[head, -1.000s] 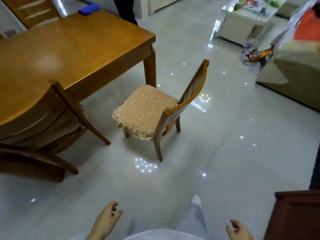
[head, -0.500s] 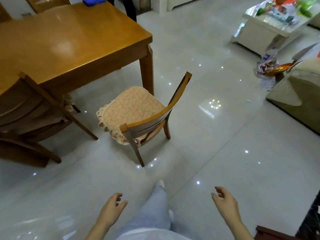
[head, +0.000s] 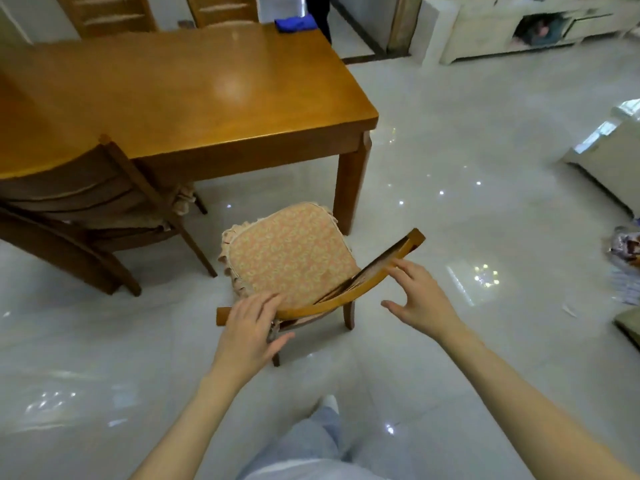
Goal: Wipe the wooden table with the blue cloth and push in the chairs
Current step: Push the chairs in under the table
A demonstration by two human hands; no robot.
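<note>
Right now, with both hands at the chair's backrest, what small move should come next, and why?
Probably close both hands on the backrest: the left hand rests at its left end, the right hand hovers open near its right. The cushioned chair stands pulled out from the wooden table.

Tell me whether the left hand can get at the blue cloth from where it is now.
Probably not. The left hand is at the chair's backrest, while the blue cloth lies at the wooden table's far edge, with the whole tabletop between.

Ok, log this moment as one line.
step: push in chair | left hand: on cushioned chair top rail | right hand: open, reaching rail | blue cloth: far corner of wooden table
</note>
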